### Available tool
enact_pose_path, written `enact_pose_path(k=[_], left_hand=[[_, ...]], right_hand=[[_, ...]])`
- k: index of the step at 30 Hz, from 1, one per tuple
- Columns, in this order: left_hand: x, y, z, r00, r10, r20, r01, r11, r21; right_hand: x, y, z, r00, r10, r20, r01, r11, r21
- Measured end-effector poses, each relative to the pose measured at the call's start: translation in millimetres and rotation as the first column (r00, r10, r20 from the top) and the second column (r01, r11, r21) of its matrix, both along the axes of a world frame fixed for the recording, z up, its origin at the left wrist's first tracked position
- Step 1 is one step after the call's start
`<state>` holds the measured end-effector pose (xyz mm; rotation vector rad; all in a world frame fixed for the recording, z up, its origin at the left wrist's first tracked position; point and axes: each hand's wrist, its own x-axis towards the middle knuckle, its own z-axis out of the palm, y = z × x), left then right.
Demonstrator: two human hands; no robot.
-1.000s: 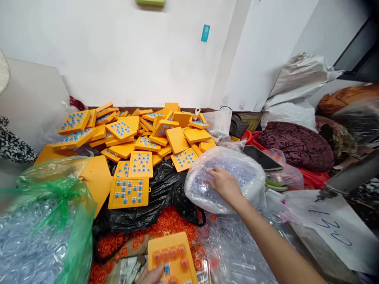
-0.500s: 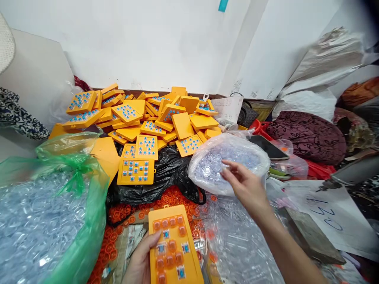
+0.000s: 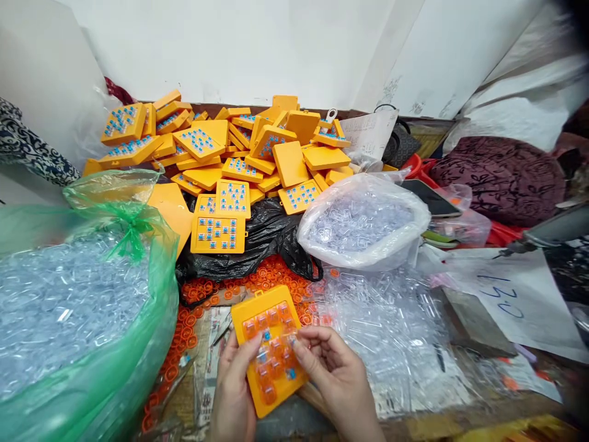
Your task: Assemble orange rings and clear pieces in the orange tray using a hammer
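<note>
My left hand (image 3: 234,390) grips the left edge of a yellow plastic tray (image 3: 269,344) holding orange rings and a few blue pieces. My right hand (image 3: 334,371) is at the tray's right side, fingers pinched over its surface on small clear pieces I can barely make out. Behind the tray lie loose orange rings (image 3: 239,285) on the table. A white bag of clear plastic parts (image 3: 363,221) sits beyond my right hand. A heap of finished yellow trays (image 3: 239,153) with blue pieces is piled at the back.
A large green bag of clear parts (image 3: 78,307) fills the left. A black plastic bag (image 3: 262,242) lies under the nearest trays. Clear plastic sheets (image 3: 396,331) and a paper with blue writing (image 3: 510,294) lie to the right, with a phone (image 3: 430,197) and dark red cloth (image 3: 501,178) behind.
My right hand left the white bag and came down to the yellow tray. My left hand has lifted the tray closer. The view has tilted downward.
</note>
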<state>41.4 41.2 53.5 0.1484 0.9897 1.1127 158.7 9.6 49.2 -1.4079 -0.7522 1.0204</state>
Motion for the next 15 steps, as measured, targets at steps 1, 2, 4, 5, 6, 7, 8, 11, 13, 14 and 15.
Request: enact_pose_path(k=[1,2,4,5,6,7,8,11,13,14,15], left_hand=[[1.6,-4.1,-1.2,0.999,0.036,-0.014,-0.036,0.999,0.02],[2.4,-7.6,-2.8,0.997,0.073,-0.029,-0.072,0.997,0.04],[1.8,-12.1,-6.8,0.991,0.122,-0.057,-0.117,0.99,0.074],[0.5,-13.3,-8.9,0.99,0.128,-0.065,-0.122,0.989,0.086],[-1.1,-14.0,-10.8,0.989,0.126,-0.07,-0.12,0.989,0.092],[-2.7,-14.3,-12.3,0.99,0.118,-0.072,-0.111,0.989,0.092],[-4.1,-14.7,-13.3,0.991,0.11,-0.072,-0.103,0.991,0.09],[-4.6,-17.3,-13.0,0.99,0.119,-0.079,-0.113,0.99,0.082],[-2.7,-21.3,-11.6,0.985,0.148,-0.093,-0.141,0.987,0.079],[-1.6,-23.7,-11.2,0.981,0.164,-0.103,-0.156,0.985,0.077],[-0.7,-26.2,-11.1,0.978,0.176,-0.114,-0.168,0.983,0.075]], right_hand=[[-3.5,-1.8,-1.4,1.0,-0.022,-0.002,0.022,1.0,-0.002],[-6.1,-3.7,-3.2,0.999,-0.04,-0.003,0.04,0.999,-0.004],[-8.4,-7.0,-7.7,0.998,-0.064,-0.001,0.064,0.998,-0.007],[-8.0,-8.2,-10.2,0.998,-0.069,0.004,0.069,0.998,-0.007],[-6.9,-9.1,-12.6,0.998,-0.069,0.013,0.069,0.998,-0.005],[-5.3,-9.6,-14.7,0.997,-0.068,0.03,0.068,0.998,0.001],[-3.8,-9.9,-16.1,0.996,-0.069,0.053,0.068,0.998,0.013],[-3.4,-9.9,-15.7,0.995,-0.1,0.0,0.1,0.993,0.056],[-7.2,-10.5,-12.3,0.978,-0.081,-0.191,0.092,0.994,0.052],[-9.5,-11.2,-10.6,0.955,-0.053,-0.293,0.069,0.997,0.046],[-11.7,-11.9,-9.3,0.929,-0.023,-0.37,0.043,0.998,0.046]])
